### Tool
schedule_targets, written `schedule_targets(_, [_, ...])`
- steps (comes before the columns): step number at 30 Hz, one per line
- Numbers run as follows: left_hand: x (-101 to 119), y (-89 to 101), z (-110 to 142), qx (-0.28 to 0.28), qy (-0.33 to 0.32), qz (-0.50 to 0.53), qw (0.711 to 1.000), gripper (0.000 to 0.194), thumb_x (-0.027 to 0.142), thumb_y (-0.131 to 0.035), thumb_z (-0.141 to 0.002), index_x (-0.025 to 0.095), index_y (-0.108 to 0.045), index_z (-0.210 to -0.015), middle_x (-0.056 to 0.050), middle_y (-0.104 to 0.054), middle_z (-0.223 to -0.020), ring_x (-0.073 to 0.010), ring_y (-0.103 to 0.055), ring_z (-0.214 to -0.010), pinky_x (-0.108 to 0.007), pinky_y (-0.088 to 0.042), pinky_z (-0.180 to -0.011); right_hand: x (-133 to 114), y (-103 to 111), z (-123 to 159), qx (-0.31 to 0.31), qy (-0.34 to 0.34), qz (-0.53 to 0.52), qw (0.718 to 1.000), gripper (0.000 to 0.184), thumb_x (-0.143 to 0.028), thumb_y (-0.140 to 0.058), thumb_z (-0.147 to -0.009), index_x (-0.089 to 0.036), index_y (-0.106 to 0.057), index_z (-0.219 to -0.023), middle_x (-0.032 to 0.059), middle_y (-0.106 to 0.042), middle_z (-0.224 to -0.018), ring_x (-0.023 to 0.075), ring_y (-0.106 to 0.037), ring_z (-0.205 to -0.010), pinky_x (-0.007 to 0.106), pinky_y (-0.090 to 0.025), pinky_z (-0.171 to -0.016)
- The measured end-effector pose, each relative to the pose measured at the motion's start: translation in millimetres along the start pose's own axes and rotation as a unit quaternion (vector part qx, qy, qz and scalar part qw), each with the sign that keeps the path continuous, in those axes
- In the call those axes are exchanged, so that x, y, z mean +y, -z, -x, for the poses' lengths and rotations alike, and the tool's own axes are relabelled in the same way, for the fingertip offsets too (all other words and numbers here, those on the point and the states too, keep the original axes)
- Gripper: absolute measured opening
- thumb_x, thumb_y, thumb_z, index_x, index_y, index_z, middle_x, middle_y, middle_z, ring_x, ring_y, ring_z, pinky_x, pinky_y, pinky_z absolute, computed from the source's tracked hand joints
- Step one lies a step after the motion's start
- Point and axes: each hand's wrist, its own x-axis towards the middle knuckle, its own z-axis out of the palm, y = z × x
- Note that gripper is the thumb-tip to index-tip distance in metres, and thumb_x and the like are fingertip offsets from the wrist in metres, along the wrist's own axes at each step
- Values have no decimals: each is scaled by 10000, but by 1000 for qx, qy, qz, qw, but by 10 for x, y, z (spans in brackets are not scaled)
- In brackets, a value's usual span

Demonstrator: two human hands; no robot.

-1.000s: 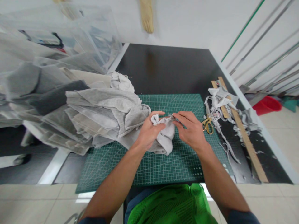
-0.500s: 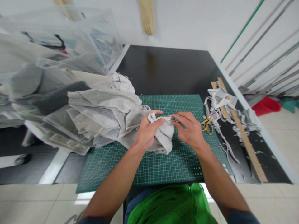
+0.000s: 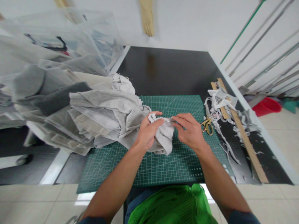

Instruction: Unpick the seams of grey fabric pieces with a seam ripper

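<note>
In the head view, my left hand (image 3: 149,130) is closed on the bunched edge of a light grey fabric piece (image 3: 164,140), with thumb and fingers pinching it. My right hand (image 3: 189,129) pinches a slim, silvery tool (image 3: 170,120) whose tip meets the gathered edge; it looks like tweezers, though the fingers cover most of it. The grey cloth hangs in folds over a green cutting mat (image 3: 154,174) and runs left into a fabric pile. Just right of my right hand lie gold-handled scissors (image 3: 207,126).
A tall pile of grey fabric pieces (image 3: 100,102) fills the left side, before a clear plastic box (image 3: 100,34). Fabric scraps (image 3: 219,99) and a wooden ruler (image 3: 249,143) lie along the right edge of the black table (image 3: 177,68). A red bucket (image 3: 266,106) stands on the floor.
The tool in my right hand has tilted slightly at the cloth's edge. My left hand keeps its pinch, and the cloth has barely moved.
</note>
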Motion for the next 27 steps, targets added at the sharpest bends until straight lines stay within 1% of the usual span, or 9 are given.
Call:
schedule_targets(6, [23,-21,6,3,18,7,1000,437,219,-817,-678,201,-654,-1084,17,-659,-767,-130,-612,-656,-257,-492,-626,13,-7,4,10,-3,8,1000,234,-173,-611,-972,-204,-766,-1145,118,-741,-1060,247,-681,-981,446,-599,-881])
schedule_targets(14, [19,-14,3,-6,15,0,1000,419,218,-806,-685,209,-661,-1078,22,-647,-752,-129,-605,-647,-250,-482,-612,11,-19,3,13,-10,7,1000,214,-174,-614,-975,-205,-775,-1112,109,-753,-1036,240,-685,-964,433,-603,-877])
schedule_targets(21, [7,-10,-4,-7,11,-10,1000,449,244,-816,-671,212,-658,-1090,24,-645,-743,-135,-607,-648,-248,-471,-607,-11,-6,-18,20,-23,4,1000,209,-173,-597,-977,-224,-783,-1057,90,-765,-989,229,-703,-931,422,-612,-861])
schedule_targets(24, [-3,-1,-10,-3,8,-11,1000,451,245,-814,-680,209,-657,-1101,20,-647,-750,-134,-609,-653,-249,-473,-609,-25,16,-19,23,-35,-3,999,210,-178,-614,-963,-222,-773,-1093,98,-760,-1028,240,-704,-965,433,-612,-880])
schedule_targets(27, [-11,9,-14,-3,6,-9,1000,457,244,-815,-688,205,-650,-1113,18,-649,-758,-130,-603,-641,-251,-474,-602,-36,23,-12,15,-29,0,999,227,-177,-622,-953,-208,-763,-1128,113,-750,-1058,250,-697,-986,442,-612,-888])
